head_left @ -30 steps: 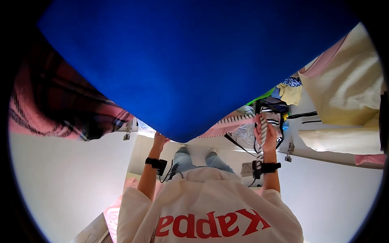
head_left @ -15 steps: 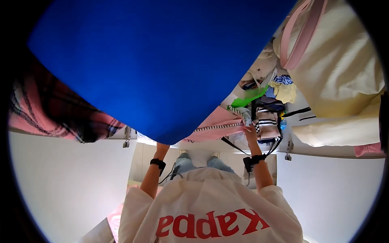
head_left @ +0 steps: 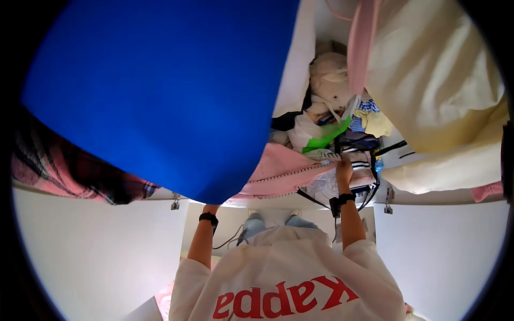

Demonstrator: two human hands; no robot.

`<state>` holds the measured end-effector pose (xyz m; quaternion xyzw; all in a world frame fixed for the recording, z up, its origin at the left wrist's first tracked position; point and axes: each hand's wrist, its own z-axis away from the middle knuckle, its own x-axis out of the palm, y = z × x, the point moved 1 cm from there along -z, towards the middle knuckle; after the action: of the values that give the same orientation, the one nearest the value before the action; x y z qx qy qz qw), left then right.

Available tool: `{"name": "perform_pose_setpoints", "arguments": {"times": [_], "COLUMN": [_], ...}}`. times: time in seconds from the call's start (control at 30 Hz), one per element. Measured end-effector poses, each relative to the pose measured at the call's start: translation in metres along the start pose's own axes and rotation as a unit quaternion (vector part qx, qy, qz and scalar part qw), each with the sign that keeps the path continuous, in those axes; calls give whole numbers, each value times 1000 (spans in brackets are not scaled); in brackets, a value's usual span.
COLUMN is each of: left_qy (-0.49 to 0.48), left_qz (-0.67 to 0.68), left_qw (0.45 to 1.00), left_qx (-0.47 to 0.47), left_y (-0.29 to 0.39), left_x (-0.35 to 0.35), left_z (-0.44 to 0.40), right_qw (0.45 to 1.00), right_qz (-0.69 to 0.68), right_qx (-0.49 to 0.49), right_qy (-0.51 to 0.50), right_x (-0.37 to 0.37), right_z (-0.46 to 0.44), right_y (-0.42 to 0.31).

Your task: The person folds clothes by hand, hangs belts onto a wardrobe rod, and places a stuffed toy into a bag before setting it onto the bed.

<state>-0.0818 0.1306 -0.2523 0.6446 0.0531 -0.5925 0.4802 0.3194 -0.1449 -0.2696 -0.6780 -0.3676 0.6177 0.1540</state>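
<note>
A pink cloth with dark blanket stitching along its edges lies stretched across the lower part of the wardrobe. My right hand is closed on its right end, beside a striped bag with black straps. At the cloth's left side, my left hand reaches under the hem of a large hanging blue garment. That garment covers its fingers, so their grip is hidden. Both wrists wear black bands.
Cream garments and a pink strap hang at right, a plaid cloth at left. Behind the pink cloth lie a green-and-white bag, a beige plush-looking item and a yellow cloth. White doors stand on both sides.
The blue garment's right edge has shifted left, showing more of the things behind it. My right hand has moved slightly right with the pink cloth's end, and more of the cloth shows.
</note>
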Motion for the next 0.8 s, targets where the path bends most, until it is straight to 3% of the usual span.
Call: {"name": "perform_pose_setpoints", "arguments": {"times": [0.07,0.1,0.13,0.27,0.33,0.4,0.43,0.47,0.5,0.67,0.8], "left_qy": [23,30,24,87,137,150,156,224,213,176,151], "left_qz": [-60,-77,-76,-108,-125,-52,-16,-3,43,151,94], "left_qw": [997,995,996,988,979,985,986,967,973,973,984], "left_qx": [50,63,48,62,83,67,58,120,82,11,21], "left_y": [-20,-20,6,10,17,32,38,29,10,-27,-37], "left_x": [12,15,1,5,0,-4,-8,2,17,37,35], "left_z": [11,13,15,16,19,24,24,20,16,16,15], "right_qw": [999,993,991,973,971,971,951,927,899,931,804], "right_qz": [19,-15,-27,-103,-146,-155,-213,-270,-324,-249,-507], "right_qx": [26,108,115,158,156,152,193,232,270,215,278], "right_qy": [16,-42,-64,-134,-112,-106,-110,-115,-119,-160,-136], "right_x": [-15,-1,2,-29,-23,-16,-11,-6,-3,-23,-38], "right_z": [-10,-19,-19,-14,-16,-19,-21,-24,-24,-21,-13], "right_y": [5,39,50,-1,2,8,12,14,17,8,-2]}}
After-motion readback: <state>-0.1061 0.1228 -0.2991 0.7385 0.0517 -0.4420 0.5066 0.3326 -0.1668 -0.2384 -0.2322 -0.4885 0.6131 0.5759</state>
